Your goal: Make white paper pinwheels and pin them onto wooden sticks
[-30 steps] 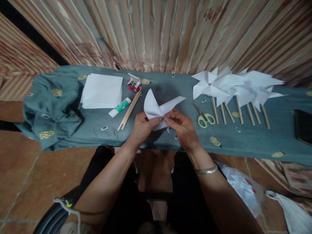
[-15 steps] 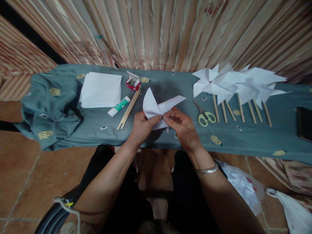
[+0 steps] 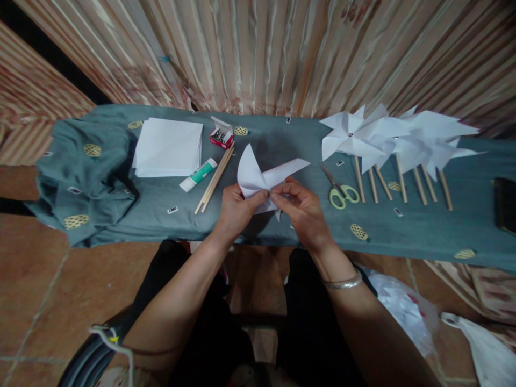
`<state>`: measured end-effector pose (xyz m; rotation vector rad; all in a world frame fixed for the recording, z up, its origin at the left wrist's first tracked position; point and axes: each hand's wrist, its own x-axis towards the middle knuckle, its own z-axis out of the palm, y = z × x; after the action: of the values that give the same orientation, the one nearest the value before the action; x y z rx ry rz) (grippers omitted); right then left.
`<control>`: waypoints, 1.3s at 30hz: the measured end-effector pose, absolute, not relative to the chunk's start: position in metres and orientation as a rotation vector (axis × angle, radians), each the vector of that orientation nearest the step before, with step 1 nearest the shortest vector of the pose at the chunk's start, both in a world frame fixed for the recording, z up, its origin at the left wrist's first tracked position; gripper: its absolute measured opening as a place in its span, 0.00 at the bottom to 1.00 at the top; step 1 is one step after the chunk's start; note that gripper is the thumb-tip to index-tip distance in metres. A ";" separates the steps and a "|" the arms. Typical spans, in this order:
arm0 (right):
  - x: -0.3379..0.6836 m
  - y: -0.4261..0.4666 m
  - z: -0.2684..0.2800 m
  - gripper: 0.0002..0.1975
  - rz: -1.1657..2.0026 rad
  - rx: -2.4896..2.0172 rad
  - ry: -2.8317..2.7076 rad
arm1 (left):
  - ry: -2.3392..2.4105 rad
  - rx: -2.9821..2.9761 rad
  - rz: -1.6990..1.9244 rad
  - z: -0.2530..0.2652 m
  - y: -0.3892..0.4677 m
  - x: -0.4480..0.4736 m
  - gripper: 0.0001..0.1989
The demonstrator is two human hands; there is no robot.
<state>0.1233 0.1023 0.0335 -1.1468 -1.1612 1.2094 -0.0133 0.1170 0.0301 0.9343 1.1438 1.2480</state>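
Both my hands pinch a white paper pinwheel [image 3: 250, 173] near its centre, above the front of the cloth-covered table. My left hand [image 3: 237, 207] grips it from the left, thumb at the middle. From the right, my right hand [image 3: 301, 209] presses thumb and fingers there too. The fingertips hide the pinwheel's centre and its lower blades. Just beyond on the left lie several wooden sticks [image 3: 215, 180], a glue stick [image 3: 198, 174] and a small red box of metal pins [image 3: 221, 134]. Green-handled scissors [image 3: 341, 193] rest to the right of my hands.
At the back right lie several finished-looking pinwheels [image 3: 371, 134] with wooden handles. A stack of white paper [image 3: 168, 148] is on the left, beside bunched cloth [image 3: 86, 177]. A dark object [image 3: 504, 204] sits at the right end. Plastic bags [image 3: 407, 312] are on the floor.
My hands keep the same pinch on the pinwheel, with hardly any movement. The whole view has shifted very slightly.
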 end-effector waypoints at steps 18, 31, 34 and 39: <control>0.123 0.101 0.032 0.03 1.237 -1.145 -1.168 | 1.173 0.961 1.247 0.031 0.118 -0.015 0.09; 0.121 0.101 0.032 0.06 1.382 -1.136 -1.025 | 1.146 0.971 1.196 0.034 0.118 -0.018 0.09; 0.121 0.100 0.031 0.07 1.384 -1.148 -1.011 | 1.143 0.975 1.195 0.033 0.118 -0.018 0.10; 0.120 0.100 0.030 0.07 1.400 -1.124 -0.976 | 1.083 0.989 1.205 0.032 0.118 -0.020 0.11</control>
<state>0.1199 0.1005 0.0295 -1.1240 -0.9762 1.3996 -0.0196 0.1179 0.0323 0.9888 1.0826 1.2046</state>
